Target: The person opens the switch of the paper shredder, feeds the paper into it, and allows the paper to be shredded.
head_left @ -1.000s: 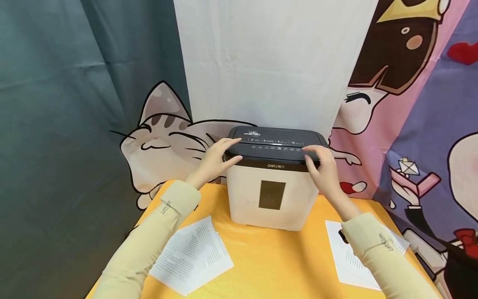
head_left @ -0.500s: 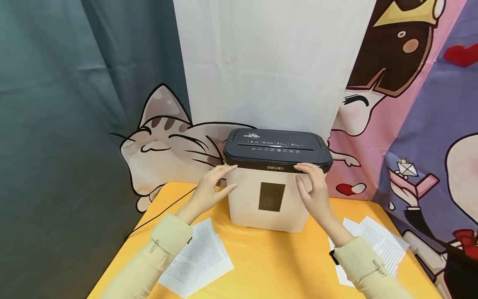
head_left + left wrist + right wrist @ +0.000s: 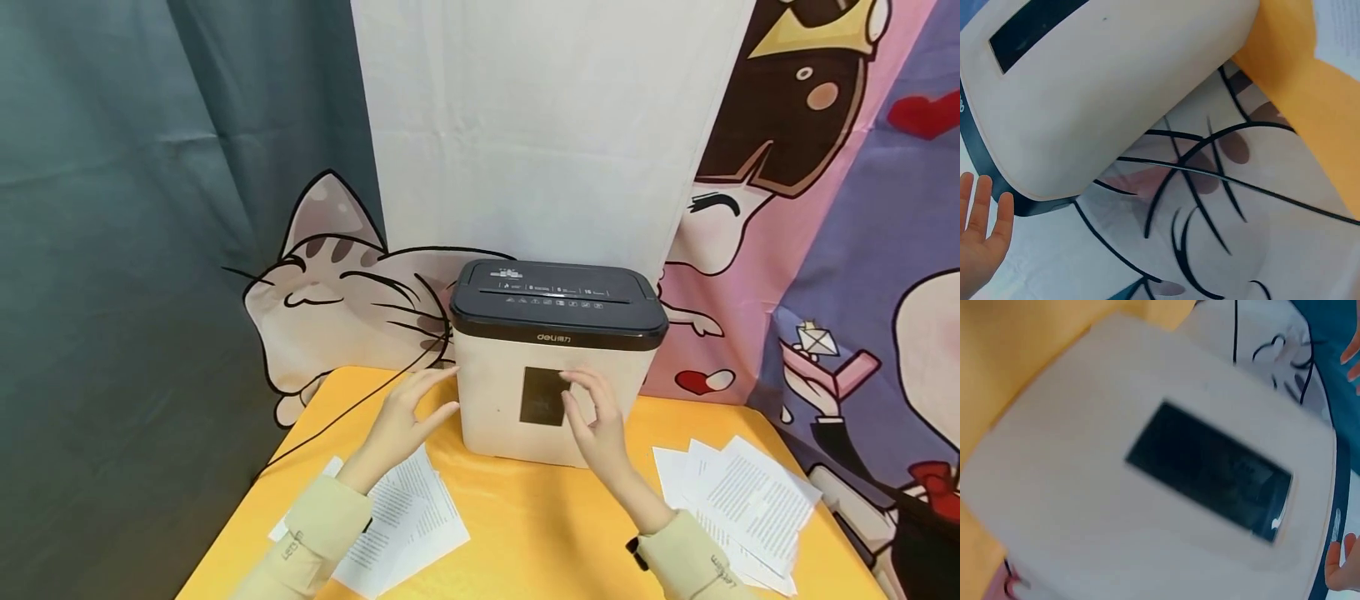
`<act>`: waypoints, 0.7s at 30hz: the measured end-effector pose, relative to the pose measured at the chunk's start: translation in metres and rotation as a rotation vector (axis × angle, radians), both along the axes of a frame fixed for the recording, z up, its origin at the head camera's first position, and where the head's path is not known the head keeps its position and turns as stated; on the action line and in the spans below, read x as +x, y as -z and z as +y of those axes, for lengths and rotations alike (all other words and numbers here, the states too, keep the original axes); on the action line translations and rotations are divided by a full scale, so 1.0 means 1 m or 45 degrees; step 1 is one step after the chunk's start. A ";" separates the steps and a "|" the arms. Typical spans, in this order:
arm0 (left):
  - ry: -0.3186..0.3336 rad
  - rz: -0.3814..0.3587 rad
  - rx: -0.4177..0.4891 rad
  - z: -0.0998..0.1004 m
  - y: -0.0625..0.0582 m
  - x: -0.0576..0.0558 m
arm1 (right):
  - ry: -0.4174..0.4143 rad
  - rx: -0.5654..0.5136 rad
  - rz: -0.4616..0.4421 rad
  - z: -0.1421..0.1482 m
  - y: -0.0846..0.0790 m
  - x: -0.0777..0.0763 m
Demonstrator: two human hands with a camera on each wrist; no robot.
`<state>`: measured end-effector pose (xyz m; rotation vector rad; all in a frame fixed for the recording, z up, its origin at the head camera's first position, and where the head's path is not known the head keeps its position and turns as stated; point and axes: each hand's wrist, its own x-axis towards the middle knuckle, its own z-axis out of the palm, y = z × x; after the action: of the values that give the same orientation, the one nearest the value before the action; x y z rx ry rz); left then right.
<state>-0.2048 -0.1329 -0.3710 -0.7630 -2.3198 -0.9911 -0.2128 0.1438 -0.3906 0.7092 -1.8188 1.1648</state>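
A white paper shredder [image 3: 491, 392] with a dark top [image 3: 555, 300] stands upright at the back of the table, its dark window [image 3: 542, 396] facing me. Both my hands hold nothing. My left hand [image 3: 401, 425] hovers by the shredder's lower left side, fingers loosely bent, thumb apart. In front of the window's right edge is my right hand [image 3: 597, 421], thumb and fingers spread apart. The left wrist view shows left fingers [image 3: 980, 206] below the shredder's dark rim. The right wrist view, slightly blurred, catches right fingers [image 3: 1335, 562] at its edge.
Printed sheets [image 3: 408, 525] lie on the yellow table [image 3: 510, 533] at left, partly under the left forearm. More printed sheets [image 3: 750, 500] overlap at right. A thin black cord [image 3: 337, 421] runs from behind the shredder to the left. Cartoon-printed cloth and a white curtain [image 3: 555, 125] hang behind.
Both hands have come off the shredder's top and moved down and toward me, the right one also leftward. The shredder stays put. The right-hand sheets and the cord are now more visible.
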 end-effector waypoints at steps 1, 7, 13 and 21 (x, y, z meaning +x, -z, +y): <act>-0.014 -0.003 0.003 -0.002 0.003 0.002 | -0.015 -0.011 -0.028 -0.005 0.004 0.001; -0.057 0.005 0.004 -0.013 0.021 0.006 | -0.057 -0.047 -0.179 -0.027 0.018 0.017; -0.114 -0.028 -0.062 -0.030 0.048 0.011 | -0.091 -0.025 -0.190 -0.051 0.018 0.038; -0.300 -0.226 -0.067 -0.067 0.102 0.026 | -0.233 0.022 -0.364 -0.087 0.055 0.057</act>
<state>-0.1790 -0.1996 -0.4731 -0.4215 -2.5260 -0.9268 -0.1562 0.0564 -0.4457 0.7623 -2.0344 1.4320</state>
